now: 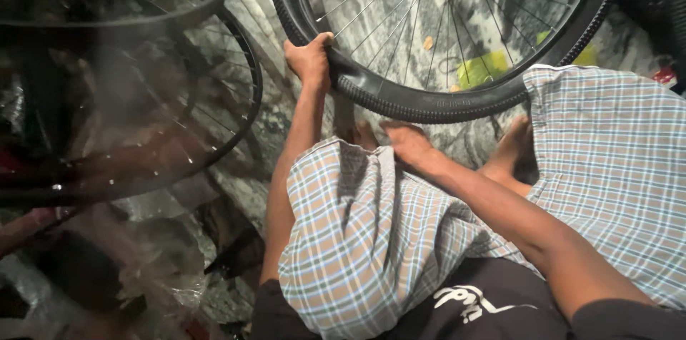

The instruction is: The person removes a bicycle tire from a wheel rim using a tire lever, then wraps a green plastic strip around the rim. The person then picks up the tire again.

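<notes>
Down near the camera, a dark shirt (429, 311) and checked shorts (357, 240) cover the person's lap and knees. From there the right arm goes out to the right hand (407, 145), which lies low between the knees, just under the wheel. That hand looks flat and holds nothing that can be seen, and it is hard to tell if it touches the tyre. A bare foot (511, 147) rests to its right on the floor. A bit farther, on the left, the left hand (311, 60) is closed tight around the black tyre (400, 97) of the bicycle wheel (443, 18), at its lower left edge. Thin spokes fan out inside the wheel. Far left, more wheel rims (214, 97) lie in the dark
</notes>
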